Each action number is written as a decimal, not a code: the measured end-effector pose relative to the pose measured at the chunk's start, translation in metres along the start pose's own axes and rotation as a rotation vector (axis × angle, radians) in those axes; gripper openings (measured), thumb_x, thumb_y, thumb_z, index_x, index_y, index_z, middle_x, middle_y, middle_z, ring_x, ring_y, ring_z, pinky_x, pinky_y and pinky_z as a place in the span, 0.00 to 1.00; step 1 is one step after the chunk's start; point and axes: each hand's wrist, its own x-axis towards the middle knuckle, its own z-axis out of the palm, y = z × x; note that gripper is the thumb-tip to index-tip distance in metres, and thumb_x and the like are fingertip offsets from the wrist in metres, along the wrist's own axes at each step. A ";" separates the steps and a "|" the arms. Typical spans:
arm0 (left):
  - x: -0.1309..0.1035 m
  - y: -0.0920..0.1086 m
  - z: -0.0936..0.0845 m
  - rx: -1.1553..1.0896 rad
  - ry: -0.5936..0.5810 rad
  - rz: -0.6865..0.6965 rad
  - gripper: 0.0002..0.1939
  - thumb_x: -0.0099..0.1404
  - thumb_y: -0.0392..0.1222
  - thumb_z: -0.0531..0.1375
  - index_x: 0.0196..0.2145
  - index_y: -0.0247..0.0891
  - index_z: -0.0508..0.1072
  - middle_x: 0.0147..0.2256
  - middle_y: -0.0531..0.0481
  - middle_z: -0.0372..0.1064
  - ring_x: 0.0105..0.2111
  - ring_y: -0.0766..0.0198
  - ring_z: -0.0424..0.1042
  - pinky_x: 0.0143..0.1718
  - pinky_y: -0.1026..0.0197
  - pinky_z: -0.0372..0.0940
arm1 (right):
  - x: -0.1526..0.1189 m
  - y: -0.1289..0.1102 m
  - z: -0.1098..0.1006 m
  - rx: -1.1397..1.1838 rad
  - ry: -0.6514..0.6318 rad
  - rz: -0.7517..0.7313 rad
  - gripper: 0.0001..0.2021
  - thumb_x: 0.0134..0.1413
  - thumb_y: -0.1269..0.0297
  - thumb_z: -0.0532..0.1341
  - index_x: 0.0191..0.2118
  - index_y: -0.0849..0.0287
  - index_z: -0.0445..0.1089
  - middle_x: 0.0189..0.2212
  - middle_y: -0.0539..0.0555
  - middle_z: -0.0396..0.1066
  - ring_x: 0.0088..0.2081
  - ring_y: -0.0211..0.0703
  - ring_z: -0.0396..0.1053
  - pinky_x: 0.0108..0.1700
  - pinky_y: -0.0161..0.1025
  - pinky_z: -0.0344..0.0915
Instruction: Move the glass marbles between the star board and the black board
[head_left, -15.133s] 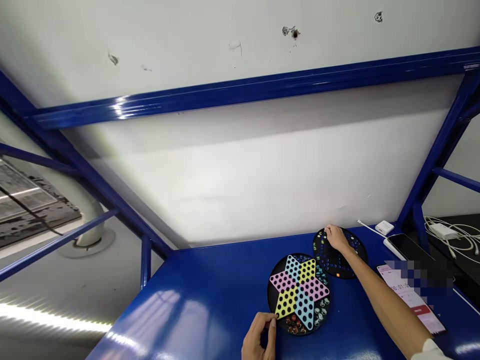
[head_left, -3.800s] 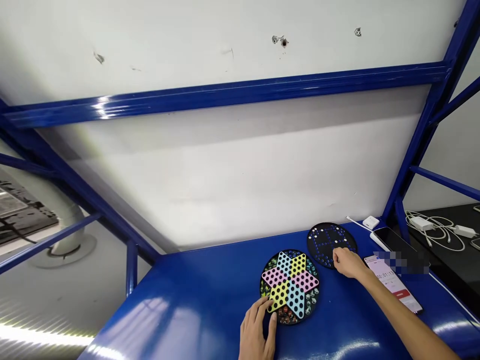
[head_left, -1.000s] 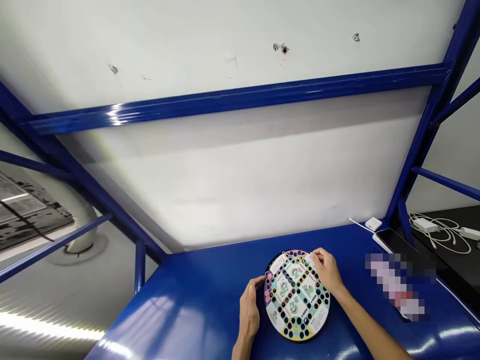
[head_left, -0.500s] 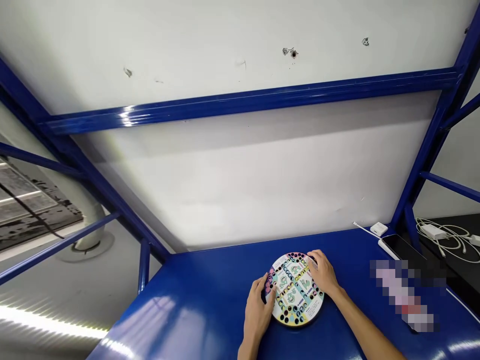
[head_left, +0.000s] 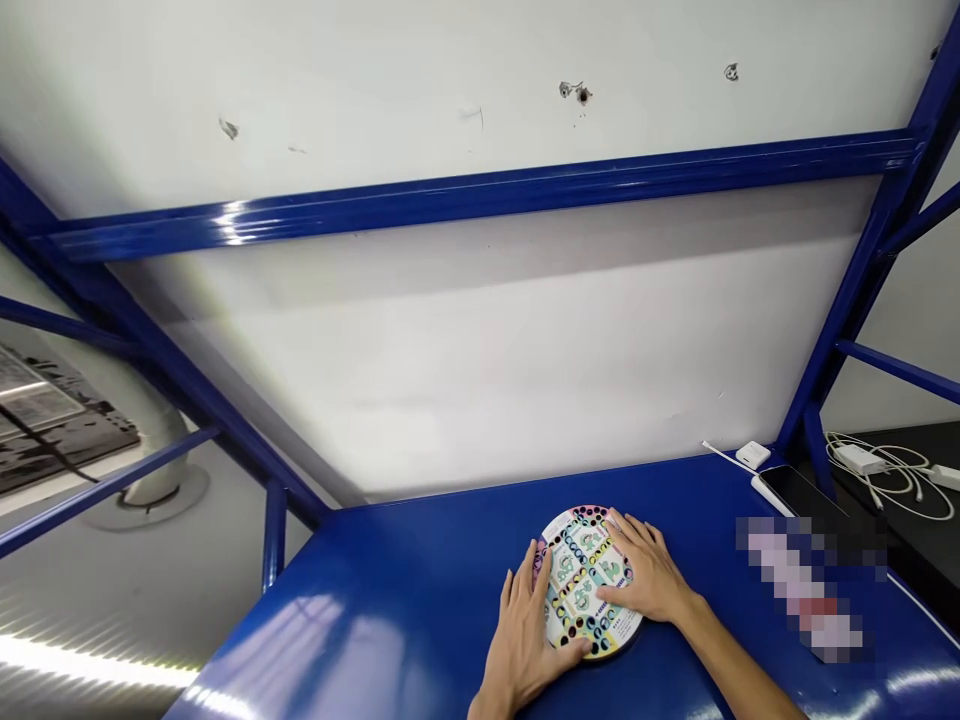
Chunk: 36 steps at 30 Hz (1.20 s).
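A round, colourful ludo-style game board (head_left: pixel 579 568) lies on the blue tabletop, printed with green cartoon figures and ringed with dark round holes. My left hand (head_left: pixel 525 625) rests along its left edge, fingers spread, with the thumb across the near rim. Over the right side lies my right hand (head_left: pixel 651 575), its fingers stretched towards the far right rim and its thumb out across the printed middle. Both hands touch the board and hide parts of its edge. Neither is closed around it.
The blue tabletop (head_left: pixel 420 570) meets a white wall behind, under a blue metal frame (head_left: pixel 480 195). To the right lie a black phone-like device (head_left: pixel 799 492), a white adapter (head_left: pixel 752 455) and a blurred-out item (head_left: pixel 806 590). White cables (head_left: pixel 892 465) sit on a black surface beyond.
My right hand has spread, its thumb now reaching inward over the board. The left hand's fingers have opened wider, and its thumb has moved to the near rim. The view has shifted slightly.
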 end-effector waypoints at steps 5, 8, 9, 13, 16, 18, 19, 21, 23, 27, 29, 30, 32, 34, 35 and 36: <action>0.001 0.007 -0.001 -0.094 -0.030 -0.052 0.62 0.52 0.68 0.66 0.73 0.53 0.35 0.73 0.41 0.39 0.69 0.35 0.50 0.65 0.30 0.52 | -0.004 0.002 0.003 0.050 0.089 0.012 0.40 0.50 0.47 0.65 0.69 0.50 0.60 0.72 0.54 0.49 0.69 0.61 0.51 0.68 0.56 0.49; 0.001 0.012 -0.001 -0.100 -0.064 -0.074 0.61 0.54 0.67 0.65 0.73 0.51 0.34 0.73 0.40 0.37 0.70 0.37 0.47 0.66 0.29 0.49 | -0.005 0.004 0.004 0.061 0.130 0.027 0.35 0.54 0.51 0.62 0.67 0.52 0.62 0.71 0.54 0.52 0.68 0.59 0.53 0.67 0.54 0.52; 0.001 0.014 -0.001 -0.097 -0.065 -0.077 0.60 0.55 0.67 0.65 0.73 0.50 0.35 0.73 0.40 0.37 0.70 0.37 0.46 0.67 0.29 0.48 | -0.005 0.005 0.004 0.061 0.135 0.032 0.35 0.54 0.51 0.62 0.67 0.52 0.62 0.71 0.54 0.52 0.68 0.58 0.53 0.67 0.53 0.52; 0.003 0.018 -0.002 -0.098 -0.026 -0.133 0.52 0.61 0.64 0.61 0.73 0.47 0.40 0.72 0.41 0.42 0.71 0.42 0.47 0.68 0.34 0.49 | -0.004 0.005 0.003 0.071 0.153 0.041 0.33 0.56 0.50 0.60 0.66 0.52 0.63 0.70 0.54 0.54 0.68 0.57 0.54 0.67 0.53 0.54; 0.005 0.018 -0.001 -0.124 0.006 -0.239 0.41 0.69 0.60 0.55 0.72 0.47 0.44 0.72 0.42 0.44 0.70 0.47 0.51 0.67 0.38 0.53 | -0.005 0.004 0.002 0.091 0.165 0.052 0.31 0.58 0.51 0.59 0.66 0.53 0.65 0.69 0.54 0.56 0.68 0.56 0.55 0.67 0.52 0.53; 0.006 0.018 0.000 -0.138 0.018 -0.273 0.38 0.70 0.58 0.53 0.72 0.48 0.47 0.71 0.43 0.48 0.69 0.48 0.53 0.67 0.39 0.54 | -0.005 0.003 0.001 0.102 0.164 0.056 0.30 0.58 0.51 0.59 0.65 0.53 0.65 0.69 0.54 0.56 0.68 0.56 0.55 0.67 0.52 0.52; 0.007 0.017 0.000 -0.142 0.023 -0.273 0.37 0.70 0.58 0.53 0.71 0.49 0.49 0.71 0.44 0.49 0.69 0.47 0.54 0.67 0.39 0.55 | -0.005 0.003 0.001 0.106 0.162 0.056 0.30 0.59 0.51 0.59 0.65 0.53 0.65 0.69 0.54 0.55 0.68 0.56 0.55 0.68 0.53 0.52; 0.008 0.017 0.000 -0.148 0.021 -0.265 0.36 0.70 0.57 0.54 0.71 0.49 0.50 0.70 0.45 0.51 0.69 0.47 0.54 0.67 0.40 0.55 | -0.004 0.004 0.001 0.111 0.157 0.056 0.30 0.59 0.50 0.58 0.65 0.52 0.65 0.70 0.54 0.55 0.68 0.56 0.54 0.68 0.53 0.52; 0.008 0.017 -0.001 -0.152 0.006 -0.264 0.36 0.70 0.57 0.53 0.71 0.48 0.50 0.70 0.45 0.52 0.69 0.48 0.54 0.66 0.40 0.55 | -0.004 0.005 0.001 0.110 0.156 0.054 0.30 0.59 0.51 0.58 0.65 0.53 0.65 0.69 0.54 0.55 0.68 0.55 0.54 0.67 0.53 0.52; 0.009 0.018 -0.003 -0.136 -0.020 -0.225 0.42 0.65 0.60 0.59 0.71 0.47 0.50 0.71 0.42 0.50 0.69 0.45 0.52 0.67 0.39 0.52 | -0.003 0.009 0.004 0.098 0.184 0.059 0.28 0.59 0.52 0.58 0.64 0.54 0.67 0.69 0.55 0.57 0.67 0.55 0.56 0.66 0.52 0.54; 0.009 0.018 -0.002 -0.122 -0.023 -0.196 0.48 0.59 0.62 0.63 0.71 0.47 0.50 0.71 0.41 0.48 0.69 0.42 0.51 0.68 0.38 0.50 | -0.003 0.011 0.006 0.096 0.215 0.078 0.28 0.59 0.53 0.59 0.63 0.54 0.67 0.68 0.56 0.57 0.67 0.55 0.56 0.66 0.52 0.54; 0.009 0.018 -0.001 -0.116 -0.021 -0.188 0.50 0.57 0.63 0.64 0.71 0.47 0.51 0.71 0.40 0.47 0.69 0.41 0.52 0.68 0.37 0.49 | -0.003 0.012 0.008 0.095 0.231 0.086 0.28 0.58 0.53 0.59 0.63 0.54 0.67 0.68 0.57 0.58 0.67 0.56 0.56 0.66 0.52 0.54; 0.009 0.019 0.000 -0.110 -0.014 -0.182 0.51 0.55 0.64 0.65 0.70 0.46 0.52 0.71 0.39 0.47 0.68 0.40 0.53 0.67 0.36 0.50 | -0.002 0.015 0.010 0.094 0.255 0.093 0.28 0.58 0.54 0.60 0.63 0.54 0.66 0.68 0.58 0.58 0.67 0.56 0.56 0.67 0.52 0.54; 0.010 0.020 0.000 -0.108 -0.011 -0.183 0.51 0.54 0.65 0.65 0.69 0.45 0.55 0.71 0.37 0.48 0.68 0.39 0.53 0.67 0.35 0.50 | -0.001 0.019 0.013 0.094 0.266 0.086 0.28 0.58 0.53 0.59 0.63 0.55 0.67 0.67 0.58 0.59 0.67 0.56 0.57 0.67 0.53 0.54; 0.010 0.021 0.000 -0.110 -0.014 -0.185 0.50 0.54 0.65 0.65 0.69 0.44 0.56 0.71 0.37 0.48 0.68 0.39 0.53 0.67 0.35 0.50 | 0.000 0.020 0.014 0.096 0.269 0.081 0.28 0.58 0.53 0.59 0.63 0.56 0.67 0.67 0.59 0.60 0.67 0.57 0.57 0.67 0.53 0.54; 0.011 0.022 -0.001 -0.112 -0.020 -0.187 0.50 0.54 0.66 0.65 0.68 0.44 0.57 0.70 0.36 0.49 0.68 0.39 0.53 0.67 0.35 0.50 | 0.000 0.022 0.015 0.101 0.274 0.078 0.28 0.58 0.53 0.60 0.62 0.57 0.68 0.66 0.59 0.60 0.66 0.57 0.58 0.66 0.53 0.54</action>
